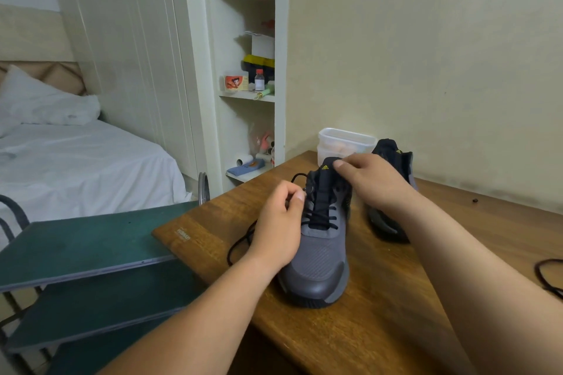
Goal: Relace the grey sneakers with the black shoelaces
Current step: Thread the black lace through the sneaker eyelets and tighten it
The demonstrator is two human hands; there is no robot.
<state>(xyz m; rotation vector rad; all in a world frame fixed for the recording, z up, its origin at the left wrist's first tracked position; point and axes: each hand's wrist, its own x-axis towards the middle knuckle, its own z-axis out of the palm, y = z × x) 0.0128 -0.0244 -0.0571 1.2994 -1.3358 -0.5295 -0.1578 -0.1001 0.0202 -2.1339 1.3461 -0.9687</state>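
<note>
A grey sneaker (318, 265) stands on the wooden table (380, 313), toe towards me, with a black shoelace (323, 218) crossing its lower eyelets. My left hand (278, 225) pinches the lace at the shoe's upper left side; loose lace trails down to the table on the left. My right hand (371, 179) grips the tongue and upper right collar near the yellow logo. The second grey sneaker (393, 222) lies behind my right forearm, mostly hidden. Another black lace (548, 275) lies at the table's right edge.
A clear plastic tub (345, 141) stands at the back of the table against the wall. A green stepped rack (91, 253) adjoins the table's left edge. Behind it are shelves (246, 94) with small items, and a bed (76, 161) at far left.
</note>
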